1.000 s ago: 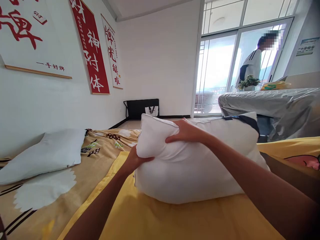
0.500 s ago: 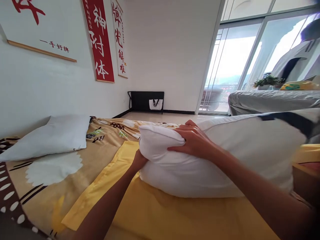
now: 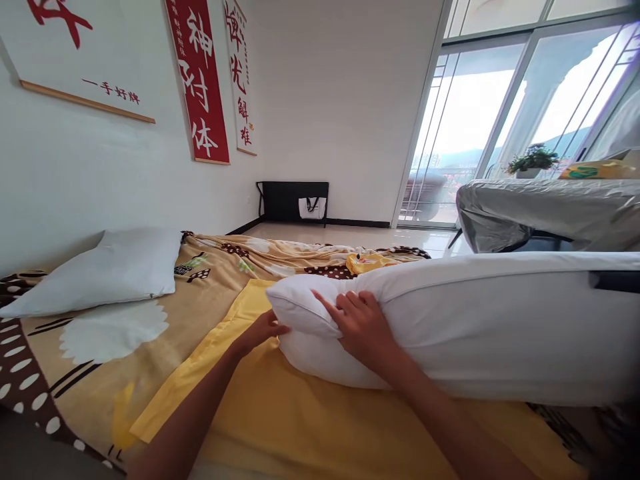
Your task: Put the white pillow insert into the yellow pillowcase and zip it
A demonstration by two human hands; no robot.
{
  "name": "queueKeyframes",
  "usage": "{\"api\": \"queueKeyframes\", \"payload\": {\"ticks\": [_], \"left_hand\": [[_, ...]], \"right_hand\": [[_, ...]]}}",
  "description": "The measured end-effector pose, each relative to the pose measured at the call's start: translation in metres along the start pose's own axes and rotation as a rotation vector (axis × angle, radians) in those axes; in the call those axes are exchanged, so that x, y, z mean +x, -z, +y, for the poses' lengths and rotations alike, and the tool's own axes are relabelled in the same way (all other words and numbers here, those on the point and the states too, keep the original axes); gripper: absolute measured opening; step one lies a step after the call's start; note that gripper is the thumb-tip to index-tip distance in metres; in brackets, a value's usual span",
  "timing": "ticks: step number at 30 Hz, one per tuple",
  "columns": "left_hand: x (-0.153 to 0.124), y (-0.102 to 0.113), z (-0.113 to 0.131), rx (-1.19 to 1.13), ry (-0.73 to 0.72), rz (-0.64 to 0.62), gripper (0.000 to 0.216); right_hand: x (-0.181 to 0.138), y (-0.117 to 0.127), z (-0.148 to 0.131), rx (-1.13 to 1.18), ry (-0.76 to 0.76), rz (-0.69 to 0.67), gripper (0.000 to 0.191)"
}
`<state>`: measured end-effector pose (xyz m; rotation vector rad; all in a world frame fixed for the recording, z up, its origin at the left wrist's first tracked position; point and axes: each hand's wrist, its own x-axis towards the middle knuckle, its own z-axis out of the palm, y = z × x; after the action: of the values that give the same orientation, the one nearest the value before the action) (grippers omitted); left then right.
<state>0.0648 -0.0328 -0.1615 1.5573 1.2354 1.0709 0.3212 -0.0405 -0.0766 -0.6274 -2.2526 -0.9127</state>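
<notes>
A big white pillow (image 3: 475, 327) lies across a yellow sheet (image 3: 310, 420) on the bed. My right hand (image 3: 357, 323) rests flat on the pillow's left end, fingers stretched out and pointing left. My left hand (image 3: 263, 328) is tucked against the pillow's left corner, its fingers curled under the edge and mostly hidden. A dark stripe shows on the pillow at the far right.
A second white pillow (image 3: 105, 270) lies against the left wall on a beige patterned blanket (image 3: 90, 360). Red and white banners (image 3: 197, 80) hang on that wall. A grey-covered table (image 3: 545, 210) with a small plant (image 3: 533, 160) stands by the glass doors. A black folded stand (image 3: 293, 200) leans in the corner.
The pillow has dropped lower and flatter on the sheet. My right hand went from gripping its top to lying flat on it. The person by the window has left the view.
</notes>
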Motion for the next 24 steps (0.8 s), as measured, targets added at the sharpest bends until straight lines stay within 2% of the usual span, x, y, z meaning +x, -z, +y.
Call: {"api": "queueKeyframes", "payload": {"ticks": [2, 4, 9, 12, 14, 17, 19, 22, 24], "left_hand": [[-0.010, -0.002, -0.002, 0.034, 0.008, -0.028, 0.060], [-0.013, -0.011, 0.000, 0.074, 0.007, 0.019, 0.056], [0.006, -0.042, 0.031, 0.144, -0.037, 0.262, 0.047], [0.023, -0.057, 0.056, 0.190, -0.025, 0.403, 0.036], [0.031, -0.065, 0.064, 0.189, 0.005, 0.484, 0.029], [0.035, -0.075, 0.061, 0.103, 0.053, 0.550, 0.019], [0.035, -0.080, 0.054, -0.001, 0.087, 0.573, 0.016], [0.037, -0.087, 0.046, -0.184, 0.125, 0.595, 0.023], [0.040, -0.091, 0.047, -0.295, 0.127, 0.596, 0.029]], "right_hand": [[0.003, 0.005, 0.013, 0.040, -0.032, 0.084, 0.071], [0.010, 0.016, 0.031, 0.084, -0.061, 0.142, 0.061], [0.043, 0.051, 0.088, 0.081, -0.180, 0.171, 0.025], [0.048, 0.053, 0.101, -0.008, -0.236, 0.212, 0.017], [0.036, 0.045, 0.092, -0.079, -0.213, 0.223, 0.019], [0.002, 0.027, 0.058, -0.097, -0.177, 0.168, 0.023], [-0.022, 0.016, 0.035, -0.072, -0.191, 0.116, 0.039], [-0.046, 0.004, 0.010, -0.071, -0.242, 0.073, 0.068], [-0.052, -0.003, 0.000, -0.088, -0.260, 0.030, 0.076]]}}
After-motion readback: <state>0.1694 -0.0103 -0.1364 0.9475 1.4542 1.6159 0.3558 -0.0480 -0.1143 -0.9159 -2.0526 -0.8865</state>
